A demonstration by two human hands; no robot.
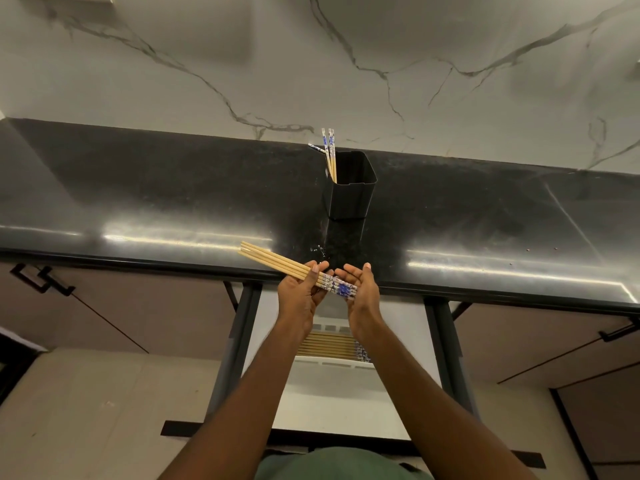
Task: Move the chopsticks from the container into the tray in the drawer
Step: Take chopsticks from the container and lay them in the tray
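A bundle of wooden chopsticks with blue-patterned ends lies across both my hands, above the open drawer. My left hand grips the bundle near its middle. My right hand cups the patterned ends. A black container stands on the dark countertop behind, with a few chopsticks still upright in it. Below my hands, the white tray in the drawer holds several chopsticks laid side by side; my wrists hide part of it.
The glossy black countertop runs across the view under a marbled white wall. The open drawer has dark side rails at left and right. Closed cabinet doors with black handles flank it.
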